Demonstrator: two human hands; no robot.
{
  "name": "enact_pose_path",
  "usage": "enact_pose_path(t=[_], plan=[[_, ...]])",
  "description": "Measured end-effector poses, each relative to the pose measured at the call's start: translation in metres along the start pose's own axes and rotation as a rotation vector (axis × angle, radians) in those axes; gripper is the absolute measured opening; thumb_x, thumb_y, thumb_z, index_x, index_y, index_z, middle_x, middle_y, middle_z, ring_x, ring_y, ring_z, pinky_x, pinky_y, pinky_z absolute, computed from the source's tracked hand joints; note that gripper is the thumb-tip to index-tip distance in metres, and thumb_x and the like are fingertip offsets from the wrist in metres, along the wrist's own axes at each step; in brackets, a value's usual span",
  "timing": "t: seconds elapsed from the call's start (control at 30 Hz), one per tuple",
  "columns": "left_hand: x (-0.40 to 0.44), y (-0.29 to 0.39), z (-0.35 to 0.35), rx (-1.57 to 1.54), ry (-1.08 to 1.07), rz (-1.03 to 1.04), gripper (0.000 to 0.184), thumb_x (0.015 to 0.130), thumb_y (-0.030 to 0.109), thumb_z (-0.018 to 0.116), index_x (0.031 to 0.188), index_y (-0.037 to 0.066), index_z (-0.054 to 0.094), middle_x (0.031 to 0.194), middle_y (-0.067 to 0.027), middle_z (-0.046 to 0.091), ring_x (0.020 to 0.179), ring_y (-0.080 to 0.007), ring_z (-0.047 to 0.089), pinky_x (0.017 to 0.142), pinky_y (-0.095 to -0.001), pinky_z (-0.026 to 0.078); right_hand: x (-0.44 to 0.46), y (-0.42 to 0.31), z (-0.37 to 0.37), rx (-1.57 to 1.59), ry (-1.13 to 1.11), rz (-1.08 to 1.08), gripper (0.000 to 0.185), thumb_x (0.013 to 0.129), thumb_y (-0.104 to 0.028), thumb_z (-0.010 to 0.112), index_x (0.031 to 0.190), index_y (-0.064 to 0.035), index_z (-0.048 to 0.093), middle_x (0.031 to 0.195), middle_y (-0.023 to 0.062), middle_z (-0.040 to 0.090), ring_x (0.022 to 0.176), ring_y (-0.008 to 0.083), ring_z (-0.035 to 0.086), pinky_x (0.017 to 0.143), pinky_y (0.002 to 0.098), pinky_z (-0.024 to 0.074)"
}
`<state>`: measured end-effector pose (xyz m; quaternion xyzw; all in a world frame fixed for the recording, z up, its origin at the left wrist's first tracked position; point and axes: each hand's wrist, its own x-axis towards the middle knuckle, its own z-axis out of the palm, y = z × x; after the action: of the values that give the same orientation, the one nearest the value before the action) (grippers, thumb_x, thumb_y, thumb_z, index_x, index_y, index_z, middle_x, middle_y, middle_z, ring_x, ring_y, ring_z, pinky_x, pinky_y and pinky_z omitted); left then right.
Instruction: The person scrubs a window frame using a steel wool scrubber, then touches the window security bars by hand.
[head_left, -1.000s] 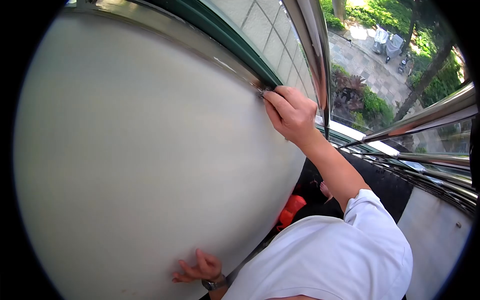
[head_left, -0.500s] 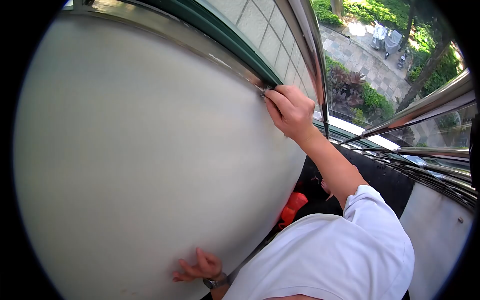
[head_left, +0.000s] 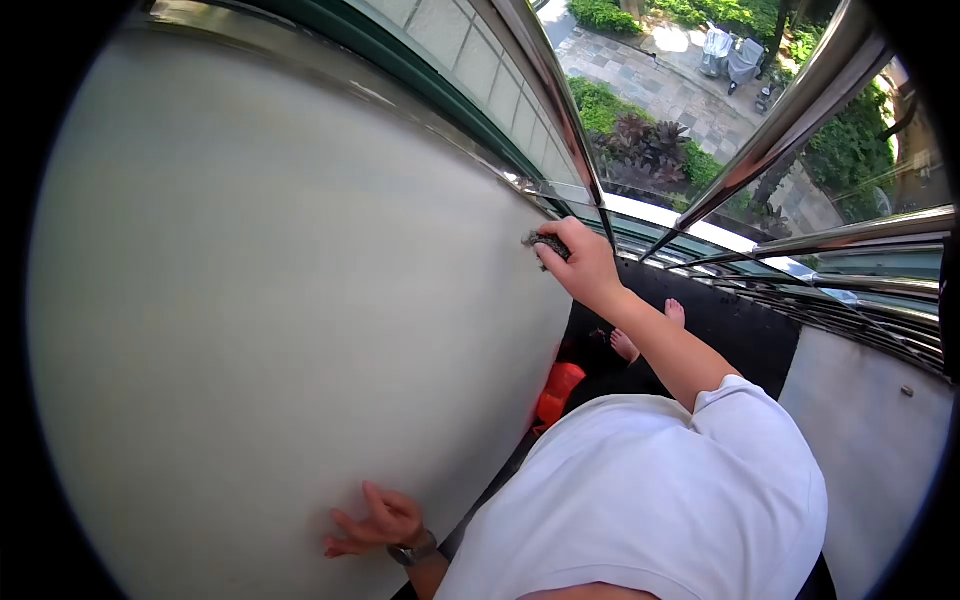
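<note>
My right hand is closed around a dark, stringy steel wool scourer, which pokes out between thumb and fingers. It is close to the right edge of a large pale smooth panel, just below the metal strip along the panel's top. Whether the scourer touches the panel I cannot tell. Lower down, my left hand has its fingers spread at the panel's surface and holds nothing. A watch is on that wrist.
Shiny metal railing bars rise on the right, with a paved path and plants far below. Beside the panel's foot lies an orange-red bag-like thing. Bare feet stand on a black floor. A green frame runs behind the panel.
My right hand has come down from the metal strip, and the scourer now shows more plainly. My left hand stays spread at the panel. The view has shifted, bringing both feet into sight.
</note>
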<state>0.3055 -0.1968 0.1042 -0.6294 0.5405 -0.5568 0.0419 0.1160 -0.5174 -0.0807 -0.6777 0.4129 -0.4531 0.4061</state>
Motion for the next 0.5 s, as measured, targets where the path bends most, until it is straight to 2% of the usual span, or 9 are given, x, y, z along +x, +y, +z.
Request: enact_pose_path(t=[0.03,0.07,0.13,0.17,0.2,0.27,0.43,0.5], plan=[[0.0,0.0,0.0,-0.017,0.013,0.008,0.021,0.09,0.005,0.06,0.109,0.013,0.065,0.147,-0.0245,0.041,0.145,-0.0478,0.016,0.117,-0.0633,0.003,-0.008,0.009,0.0,0.046,0.057,0.028,0.019,0.089,-0.02,0.067,0.102,-0.0061,0.064,0.084,0.0065,0.063,0.067,0.021,0.063,0.059,0.03,0.0482],[0.0,-0.001,0.0,-0.036,0.024,0.015,0.021,0.09,0.004,0.061,0.109,0.013,0.066,0.147,-0.0246,0.041,0.146,-0.0478,0.016,0.117,-0.0632,0.003,-0.014,0.015,-0.004,0.041,0.046,0.031,0.019,0.089,-0.02,0.067,0.102,-0.0061,0.064,0.084,0.0065,0.063,0.067,0.021,0.063,0.059,0.03,0.0482],[0.001,-0.002,-0.001,-0.048,0.02,0.016,0.021,0.09,0.005,0.06,0.109,0.013,0.066,0.147,-0.0247,0.04,0.146,-0.0477,0.015,0.117,-0.0629,0.002,-0.02,0.014,-0.018,0.474,-0.074,0.494,0.023,0.093,-0.023,0.064,0.107,-0.0045,0.061,0.082,0.0018,0.061,0.064,0.0135,0.059,0.056,0.0275,0.0451],[0.001,-0.002,-0.001,-0.056,0.026,0.024,0.021,0.091,0.005,0.06,0.109,0.013,0.066,0.147,-0.0248,0.04,0.146,-0.0476,0.014,0.117,-0.0625,0.001,-0.02,0.011,-0.027,0.572,-0.159,0.613,0.025,0.097,-0.025,0.059,0.11,-0.0034,0.058,0.082,-0.0012,0.058,0.066,0.0074,0.056,0.053,0.0244,0.0419],[0.0,-0.003,0.001,-0.057,0.016,0.018,0.021,0.091,0.005,0.06,0.109,0.013,0.066,0.147,-0.0248,0.04,0.146,-0.0476,0.014,0.117,-0.0625,0.001,-0.02,0.009,-0.031,0.564,-0.166,0.619,0.025,0.097,-0.025,0.059,0.11,-0.0034,0.058,0.082,-0.0012,0.058,0.066,0.0074,0.056,0.053,0.0244,0.0419],[0.0,-0.006,0.001,-0.104,0.057,0.03,0.021,0.091,0.007,0.058,0.11,0.012,0.067,0.148,-0.0248,0.039,0.146,-0.047,0.012,0.117,-0.0618,-0.001,-0.022,0.007,-0.037,0.788,-0.189,0.653,0.024,0.099,-0.026,0.054,0.112,-0.0058,0.055,0.086,0.0041,0.062,0.069,0.0094,0.06,0.054,0.0222,0.0436],[0.0,-0.004,-0.009,-0.112,0.046,-0.017,0.022,0.094,0.014,0.054,0.112,0.012,0.066,0.149,-0.0244,0.038,0.147,-0.0468,0.011,0.116,-0.0634,0.0,-0.021,-0.006,-0.049,0.87,-0.238,0.61,0.024,0.099,-0.022,0.048,0.114,-0.0042,0.052,0.086,0.0057,0.062,0.071,0.0117,0.061,0.057,0.0238,0.0453],[-0.001,0.002,-0.016,-0.121,0.038,-0.052,0.023,0.094,0.017,0.053,0.112,0.012,0.066,0.149,-0.0243,0.038,0.146,-0.0472,0.011,0.115,-0.0646,0.001,-0.021,-0.008,-0.054,0.917,-0.272,0.572,0.027,0.098,-0.02,0.047,0.118,-0.0029,0.051,0.092,0.0083,0.062,0.079,0.0147,0.062,0.065,0.0276,0.0486]])
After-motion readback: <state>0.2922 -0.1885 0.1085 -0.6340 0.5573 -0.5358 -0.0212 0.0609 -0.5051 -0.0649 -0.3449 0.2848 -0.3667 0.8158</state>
